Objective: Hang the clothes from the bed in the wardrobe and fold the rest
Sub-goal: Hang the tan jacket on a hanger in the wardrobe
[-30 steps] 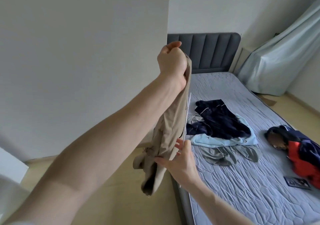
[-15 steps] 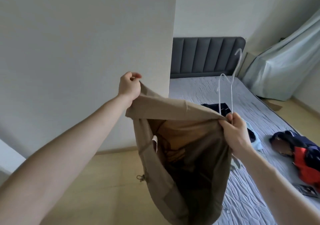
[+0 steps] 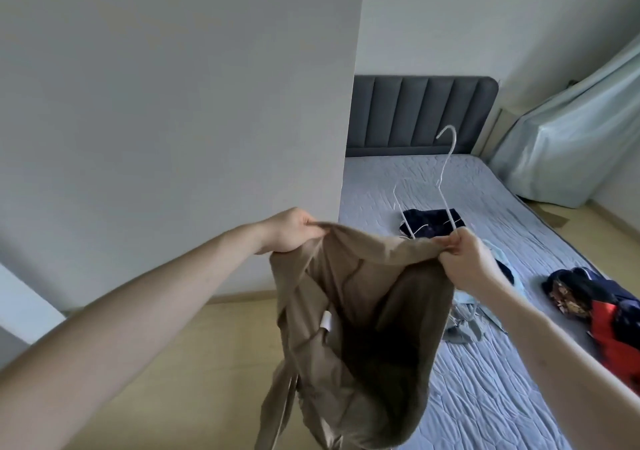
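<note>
My left hand (image 3: 289,229) and right hand (image 3: 465,259) grip the tan garment (image 3: 356,328) stretched between them; the right also pinches a white hanger (image 3: 438,190).

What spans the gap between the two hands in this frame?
In the head view, the tan garment's opened top edge stretches between the left hand and right hand, which also holds a white hanger.
</note>
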A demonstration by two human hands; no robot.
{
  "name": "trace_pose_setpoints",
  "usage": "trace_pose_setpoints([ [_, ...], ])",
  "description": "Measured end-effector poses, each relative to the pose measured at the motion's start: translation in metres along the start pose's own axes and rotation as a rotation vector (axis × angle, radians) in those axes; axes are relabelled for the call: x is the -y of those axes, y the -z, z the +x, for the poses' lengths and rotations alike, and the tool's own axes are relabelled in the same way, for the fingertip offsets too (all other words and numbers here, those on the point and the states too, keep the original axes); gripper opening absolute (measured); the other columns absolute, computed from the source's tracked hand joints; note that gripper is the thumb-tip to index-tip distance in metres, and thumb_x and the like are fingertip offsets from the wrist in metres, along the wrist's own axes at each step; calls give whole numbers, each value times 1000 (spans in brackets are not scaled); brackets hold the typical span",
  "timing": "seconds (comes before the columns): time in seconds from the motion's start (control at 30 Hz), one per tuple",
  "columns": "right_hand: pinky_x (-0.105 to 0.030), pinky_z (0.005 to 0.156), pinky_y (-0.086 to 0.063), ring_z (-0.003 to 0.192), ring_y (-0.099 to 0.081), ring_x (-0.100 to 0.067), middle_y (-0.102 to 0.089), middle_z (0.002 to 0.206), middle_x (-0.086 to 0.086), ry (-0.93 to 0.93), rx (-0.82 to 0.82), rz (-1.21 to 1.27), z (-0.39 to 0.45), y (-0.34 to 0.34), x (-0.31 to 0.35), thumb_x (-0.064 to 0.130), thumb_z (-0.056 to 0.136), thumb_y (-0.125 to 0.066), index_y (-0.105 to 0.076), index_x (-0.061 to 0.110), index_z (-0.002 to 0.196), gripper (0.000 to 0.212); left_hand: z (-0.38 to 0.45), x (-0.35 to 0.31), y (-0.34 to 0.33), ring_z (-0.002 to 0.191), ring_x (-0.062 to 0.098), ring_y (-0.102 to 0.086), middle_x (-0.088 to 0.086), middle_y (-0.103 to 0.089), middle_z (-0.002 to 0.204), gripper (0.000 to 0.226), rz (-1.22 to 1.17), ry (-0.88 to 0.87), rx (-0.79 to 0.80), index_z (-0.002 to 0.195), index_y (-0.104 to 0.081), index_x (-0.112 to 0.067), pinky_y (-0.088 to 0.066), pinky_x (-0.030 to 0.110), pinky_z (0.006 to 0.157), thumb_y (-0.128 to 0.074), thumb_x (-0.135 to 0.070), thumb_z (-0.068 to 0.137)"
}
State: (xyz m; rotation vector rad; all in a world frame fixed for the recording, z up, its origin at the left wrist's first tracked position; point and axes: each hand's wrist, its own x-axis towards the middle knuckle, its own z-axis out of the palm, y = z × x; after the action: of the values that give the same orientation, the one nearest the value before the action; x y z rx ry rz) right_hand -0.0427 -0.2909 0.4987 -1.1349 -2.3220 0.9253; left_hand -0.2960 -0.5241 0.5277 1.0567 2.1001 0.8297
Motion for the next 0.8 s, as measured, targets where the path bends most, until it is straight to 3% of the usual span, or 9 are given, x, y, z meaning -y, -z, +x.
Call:
trace_pose_setpoints([
  [0.07, -19, 55, -41, 82, -61, -7, -63, 114, 14, 20, 65, 41, -21, -13, 4, -1, 83, -60, -54, 23, 103, 31, 1, -18, -14, 86, 21, -66, 12, -74, 96, 31, -348, 25, -90, 99, -73, -4, -50, 35, 85, -55, -29, 106],
  [0.13, -15, 57, -45, 80, -61, -2, -56, 124, 16, 56, 96, 96, -45, -27, 10, 6, 81, -72, -52, 27, 121, 49, 4, -39, -29, 82, 24, -67, 14, -70, 89, 26, -578, 79, -124, 98, -69, -7, -52, 33, 78, -53, -26, 107],
  [0.17, -15, 66, -47, 89, -61, -1, -55, 125, 17, 80, 113, 146, -57, -35, 14, 13, 79, -80, -51, 29, 126, 57, 5, -48, -36, 75, 24, -67, 12, -69, 85, 26, -655, 113, -134, 96, -68, -9, -53, 31, 73, -53, -27, 107],
  [0.3, -29, 95, -52, 118, -56, 3, -54, 128, 23, 32, 171, 356, -93, -66, 30, 39, 64, -95, -48, 28, 126, 79, 8, -81, -61, 64, 21, -59, 10, -60, 72, 29, -906, 137, -149, 86, -59, -12, -48, 33, 66, -51, -28, 108],
  [0.4, -38, 94, -59, 116, -64, -5, -64, 126, 9, -49, 191, 524, -97, -83, 40, 44, 52, -99, -51, 20, 120, 86, 6, -104, -64, 57, 14, -57, 3, -59, 66, 33, -1131, 75, -50, 86, -56, -13, -49, 26, 58, -39, -24, 112],
  [0.5, -35, 81, -61, 96, -73, -9, -74, 104, 6, 9, 94, 540, -89, -91, 52, 35, 60, -98, -63, 22, 111, 63, 3, -120, -61, 57, 9, -60, 2, -62, 71, 34, -1194, -23, 33, 90, -59, -10, -52, 20, 54, -36, -21, 113],
  [0.6, -25, 75, -58, 84, -70, -5, -73, 89, 12, 29, -97, 566, -73, -86, 66, 22, 77, -85, -65, 29, 97, 29, 1, -121, -53, 64, 13, -65, 6, -64, 79, 28, -1050, -151, 53, 93, -60, -9, -56, 24, 61, -42, -20, 111],
  [0.7, -32, 76, -58, 81, -69, -9, -72, 87, 4, 50, -165, 582, -53, -74, 79, 12, 83, -78, -64, 19, 96, 20, 0, -96, -37, 99, 25, -73, 14, -73, 105, 28, -919, -244, -87, 115, -69, -3, -61, 39, 84, -57, -26, 106],
  [0.8, -41, 69, -51, 73, -56, -16, -64, 85, -12, 15, -183, 583, -35, -64, 87, 6, 83, -69, -54, 3, 93, 18, -3, -35, -32, 90, 19, -74, 5, -75, 101, 33, -844, -167, -271, 109, -73, -10, -62, 34, 78, -60, -40, 102],
])
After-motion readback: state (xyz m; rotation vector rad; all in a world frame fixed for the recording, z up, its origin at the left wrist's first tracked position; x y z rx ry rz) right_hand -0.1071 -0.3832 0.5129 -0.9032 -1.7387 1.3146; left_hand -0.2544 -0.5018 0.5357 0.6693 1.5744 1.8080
